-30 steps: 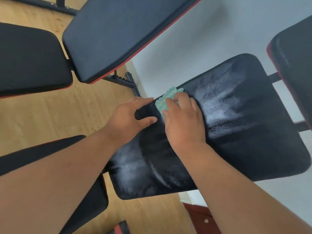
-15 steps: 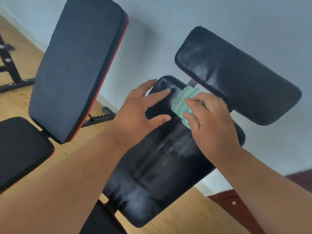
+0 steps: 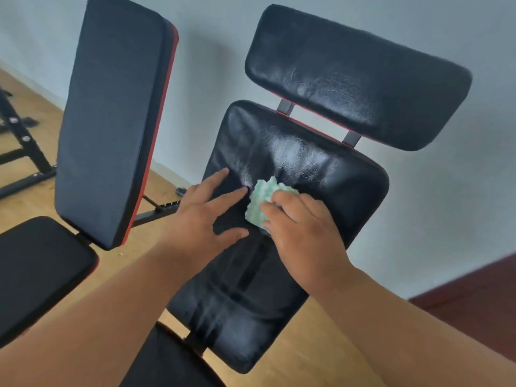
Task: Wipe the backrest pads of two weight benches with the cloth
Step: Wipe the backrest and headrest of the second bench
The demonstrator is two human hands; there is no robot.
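A glossy black backrest pad [image 3: 301, 152] of the near bench stands tilted in front of me, with a separate black headrest pad [image 3: 354, 76] above it. My right hand [image 3: 304, 236] presses a pale green and white cloth [image 3: 265, 196] flat against the middle of this pad. My left hand [image 3: 206, 213] lies spread open on the pad just left of the cloth, fingers apart. A second bench's dark backrest pad [image 3: 111, 118] with red edging stands upright to the left, untouched by either hand.
The second bench's black seat [image 3: 39, 269] is at lower left, and the near bench's seat [image 3: 162, 361] sits at the bottom. A black metal frame [image 3: 19, 152] stands on the wooden floor at far left. A pale wall lies behind both benches.
My view has lifted, bringing the headrest and the whole backrest into sight. My right hand has slid the cloth across the pad toward its middle, and my left hand went from gripping the pad's edge to lying flat.
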